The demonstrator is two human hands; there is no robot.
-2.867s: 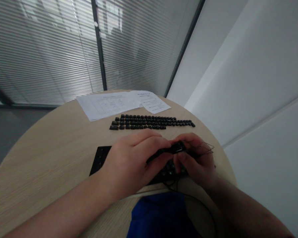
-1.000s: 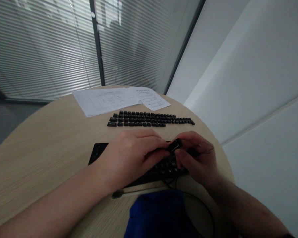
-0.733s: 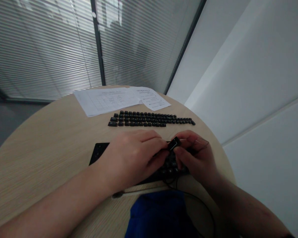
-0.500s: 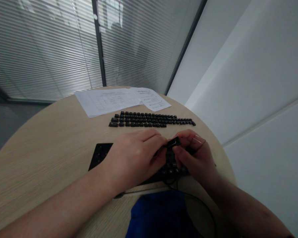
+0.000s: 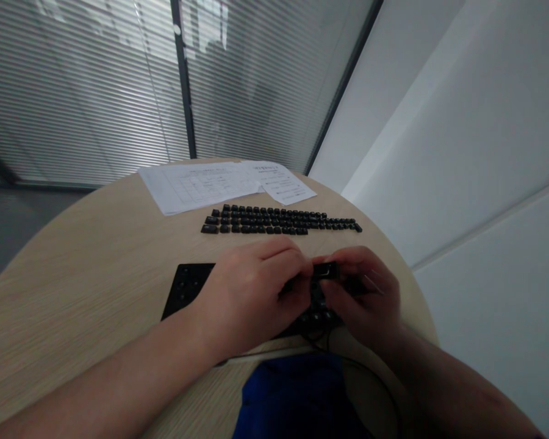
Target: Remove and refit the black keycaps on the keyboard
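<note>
A wide black keycap [image 5: 326,270] is pinched between my two hands, above the right part of a black keyboard [image 5: 186,286]. My left hand [image 5: 258,289] closes its fingertips on the keycap's left end. My right hand [image 5: 370,296] grips the other end with thumb and fingers. A thin wire loop [image 5: 373,281], like part of a keycap puller, shows against the right fingers; its handle is mostly hidden in the palm. Both hands cover much of the keyboard. Its left end shows bare key positions, while some keys are visible near its lower right edge.
Rows of loose black keycaps [image 5: 268,221] lie behind the keyboard on a round wooden table [image 5: 86,262]. Printed papers [image 5: 201,186] rest at the far edge. A black cable [image 5: 361,364] runs off the keyboard's near side, by blue cloth [image 5: 293,396]. A white wall [image 5: 489,171] stands right.
The keycap has shifted slightly right and down and turned from tilted to nearly level. My right hand has moved a little right and down with it; the left has followed slightly.
</note>
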